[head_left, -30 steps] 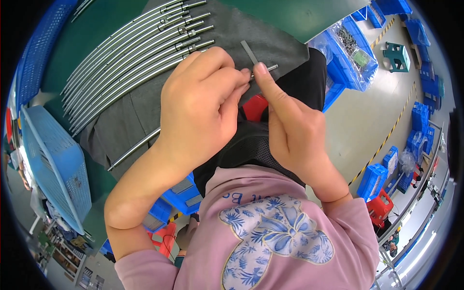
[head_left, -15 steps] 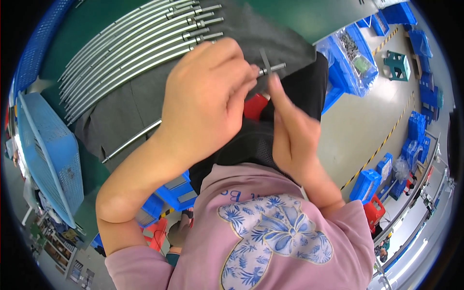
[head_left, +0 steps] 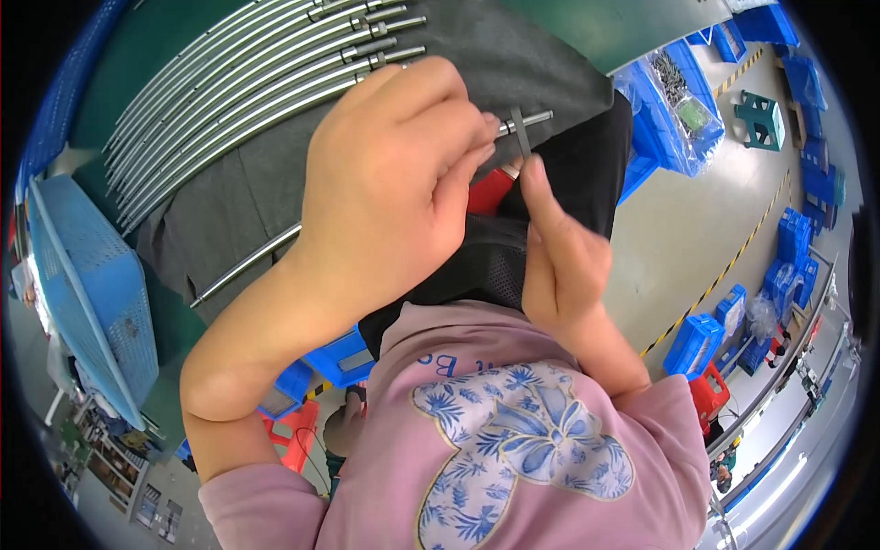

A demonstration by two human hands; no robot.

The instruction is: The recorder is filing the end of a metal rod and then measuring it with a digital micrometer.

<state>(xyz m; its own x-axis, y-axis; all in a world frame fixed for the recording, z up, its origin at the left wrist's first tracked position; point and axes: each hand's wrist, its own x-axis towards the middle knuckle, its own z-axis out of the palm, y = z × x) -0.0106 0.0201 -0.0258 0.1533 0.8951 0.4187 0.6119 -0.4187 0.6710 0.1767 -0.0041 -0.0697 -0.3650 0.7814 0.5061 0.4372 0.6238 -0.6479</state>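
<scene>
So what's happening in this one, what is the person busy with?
A person in a pink top works on a long metal rod that lies across a dark grey mat. The left hand is closed around the rod near its end, where a small metal piece sits crosswise on it. The right hand reaches up with fingertips at that piece. A row of similar rods lies on the mat further back. Blue bins stand on the floor to the right.
</scene>
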